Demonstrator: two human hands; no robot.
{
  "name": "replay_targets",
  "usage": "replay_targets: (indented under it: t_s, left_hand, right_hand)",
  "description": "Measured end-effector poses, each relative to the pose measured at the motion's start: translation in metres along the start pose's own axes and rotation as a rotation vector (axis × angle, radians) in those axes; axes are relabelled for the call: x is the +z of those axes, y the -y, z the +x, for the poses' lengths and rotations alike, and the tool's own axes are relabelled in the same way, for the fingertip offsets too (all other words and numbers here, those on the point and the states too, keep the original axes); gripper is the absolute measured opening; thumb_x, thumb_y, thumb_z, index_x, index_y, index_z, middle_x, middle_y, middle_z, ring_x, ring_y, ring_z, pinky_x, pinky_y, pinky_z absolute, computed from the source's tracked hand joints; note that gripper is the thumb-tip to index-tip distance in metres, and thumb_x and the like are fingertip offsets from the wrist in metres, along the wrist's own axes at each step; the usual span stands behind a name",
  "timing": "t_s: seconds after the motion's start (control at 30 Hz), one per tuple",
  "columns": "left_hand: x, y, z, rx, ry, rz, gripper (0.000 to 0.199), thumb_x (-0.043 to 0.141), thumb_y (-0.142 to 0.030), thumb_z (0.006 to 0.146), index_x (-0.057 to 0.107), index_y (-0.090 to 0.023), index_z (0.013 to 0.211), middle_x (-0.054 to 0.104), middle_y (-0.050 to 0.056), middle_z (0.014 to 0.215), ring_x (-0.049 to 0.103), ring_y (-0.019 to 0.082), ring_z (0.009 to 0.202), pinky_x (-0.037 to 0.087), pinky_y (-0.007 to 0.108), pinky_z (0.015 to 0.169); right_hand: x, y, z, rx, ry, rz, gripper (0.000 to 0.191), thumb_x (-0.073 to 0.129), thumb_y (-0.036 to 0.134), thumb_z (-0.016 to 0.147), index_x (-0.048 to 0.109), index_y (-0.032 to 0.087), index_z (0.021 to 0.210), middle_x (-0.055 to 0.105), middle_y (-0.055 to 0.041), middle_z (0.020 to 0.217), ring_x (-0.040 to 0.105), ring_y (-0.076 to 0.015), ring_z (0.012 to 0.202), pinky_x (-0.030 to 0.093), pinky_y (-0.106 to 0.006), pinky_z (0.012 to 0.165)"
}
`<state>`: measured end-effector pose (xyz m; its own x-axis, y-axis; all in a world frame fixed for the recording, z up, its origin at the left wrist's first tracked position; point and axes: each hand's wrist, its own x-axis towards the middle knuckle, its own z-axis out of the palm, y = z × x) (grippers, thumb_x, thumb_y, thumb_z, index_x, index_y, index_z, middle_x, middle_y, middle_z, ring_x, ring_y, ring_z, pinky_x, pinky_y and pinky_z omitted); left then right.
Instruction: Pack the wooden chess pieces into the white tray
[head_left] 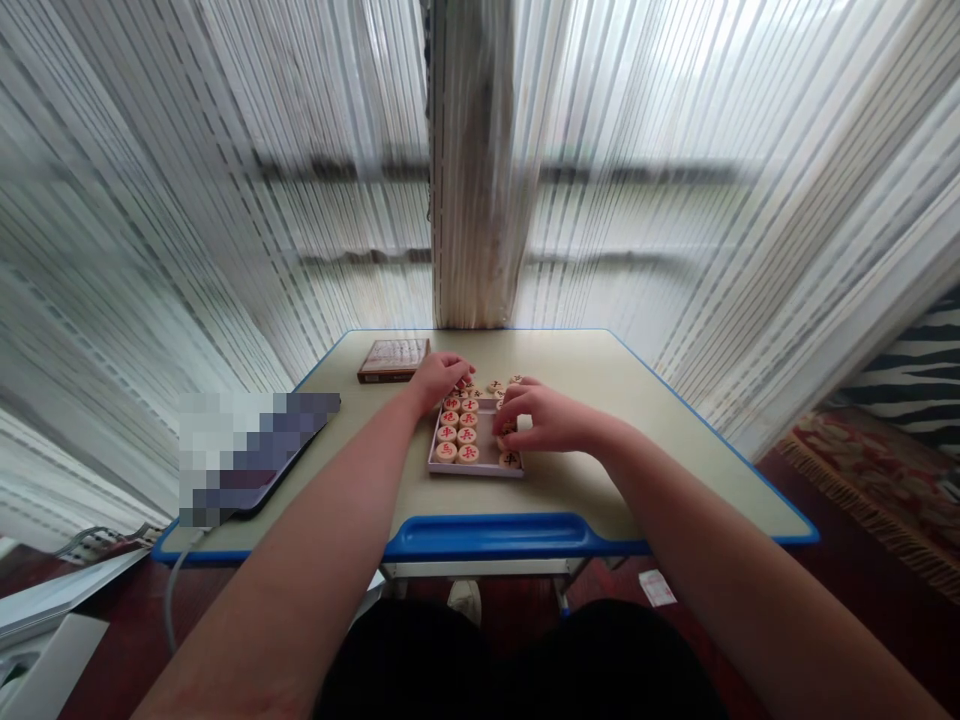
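Observation:
A shallow box (476, 469) on the table holds round wooden chess pieces. Two columns of red-marked pieces (467, 436) fill its left side, and black-marked pieces (510, 460) line its right side, partly covered by my right hand (531, 415). That hand is closed, thumb and fingers curled together over the right column; what they grip is hidden. My left hand (444, 378) rests at the box's far left corner, its fingers bent over pieces there, and whether it holds one cannot be made out. Several loose pieces (495, 385) lie just beyond the box.
A flat brown-edged box (394, 360) lies at the table's back left. A dark device (281, 460), partly pixelated, stands at the left edge with a cable. The blue pencil groove (491, 536) runs along the front edge of the table (600, 370). Curtains hang behind.

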<state>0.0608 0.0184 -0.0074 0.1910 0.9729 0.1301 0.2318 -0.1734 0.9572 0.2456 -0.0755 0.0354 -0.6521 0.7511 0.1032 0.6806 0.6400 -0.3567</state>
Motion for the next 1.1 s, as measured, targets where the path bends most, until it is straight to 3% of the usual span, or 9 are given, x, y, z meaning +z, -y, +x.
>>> replay_targets:
  t_s: [0.23,0.43,0.5,0.6,0.73,0.83,0.97,1.1]
  left_hand:
    - [0.0,0.0,0.0,-0.002,-0.007,0.0,0.013,0.053,-0.021,0.062,0.063,-0.013,0.064,0.058,0.001,0.056,0.049,0.009,0.05,0.038,0.022,0.05]
    - [0.0,-0.001,-0.001,0.004,-0.01,0.016,0.013,0.053,-0.021,0.062,0.062,-0.013,0.063,0.058,0.0,0.055,0.048,0.009,0.05,0.039,0.021,0.05]
    - [0.0,-0.001,-0.001,0.002,-0.01,0.027,0.013,0.052,-0.021,0.062,0.062,-0.013,0.063,0.058,0.001,0.055,0.049,0.009,0.051,0.039,0.021,0.05]
    - [0.0,-0.001,-0.002,-0.007,-0.008,0.039,0.014,0.052,-0.022,0.062,0.063,-0.013,0.064,0.059,0.001,0.056,0.049,0.01,0.052,0.038,0.022,0.05]
    - [0.001,-0.005,-0.004,-0.011,-0.034,0.078,0.015,0.052,-0.023,0.062,0.064,-0.014,0.065,0.06,0.001,0.058,0.051,0.011,0.056,0.037,0.022,0.051]
    - [0.002,-0.007,-0.007,-0.011,-0.011,0.094,0.016,0.055,-0.024,0.061,0.066,-0.015,0.068,0.062,0.001,0.061,0.051,0.011,0.058,0.037,0.022,0.052]
    - [0.004,-0.009,-0.009,-0.022,0.039,0.101,0.019,0.057,-0.023,0.059,0.067,-0.015,0.073,0.064,0.002,0.065,0.052,0.012,0.061,0.038,0.022,0.054]
    - [0.004,-0.007,-0.008,-0.044,0.06,0.019,0.018,0.057,-0.024,0.059,0.066,-0.014,0.072,0.064,0.003,0.066,0.054,0.012,0.063,0.041,0.023,0.058]
  right_hand:
    - [-0.003,-0.001,0.0,-0.011,-0.022,0.028,0.018,0.062,0.02,0.07,0.073,0.021,0.084,0.06,-0.0044,0.081,0.05,-0.0196,0.086,0.039,-0.036,0.087]
    - [-0.001,-0.007,0.003,0.056,-0.158,0.017,0.023,0.053,0.012,0.073,0.073,0.019,0.082,0.061,-0.004,0.078,0.051,-0.0168,0.081,0.041,-0.03,0.08]
    - [0.0,-0.014,0.004,0.157,-0.242,-0.035,0.024,0.051,0.014,0.075,0.073,0.019,0.081,0.062,-0.0045,0.079,0.052,-0.0171,0.082,0.041,-0.029,0.078]
    - [-0.002,-0.026,0.003,0.446,-0.343,-0.162,0.025,0.052,0.024,0.077,0.072,0.021,0.09,0.062,-0.0067,0.093,0.056,-0.0176,0.081,0.043,-0.028,0.07]
    - [-0.008,-0.038,-0.002,0.672,-0.218,-0.233,0.04,0.055,0.032,0.075,0.064,0.022,0.113,0.062,-0.0091,0.107,0.06,-0.02,0.084,0.043,-0.028,0.064]
    - [-0.009,-0.041,-0.003,0.732,-0.1,-0.234,0.039,0.057,0.036,0.074,0.065,0.022,0.109,0.066,-0.0087,0.103,0.06,-0.0219,0.087,0.044,-0.028,0.065]
    - [-0.005,-0.041,0.0,0.717,-0.029,-0.212,0.034,0.057,0.041,0.075,0.068,0.022,0.101,0.068,-0.0086,0.099,0.061,-0.0221,0.085,0.043,-0.028,0.062]
    - [-0.002,-0.041,0.002,0.675,-0.041,-0.209,0.035,0.057,0.041,0.075,0.066,0.022,0.103,0.068,-0.008,0.098,0.061,-0.021,0.083,0.043,-0.028,0.062]
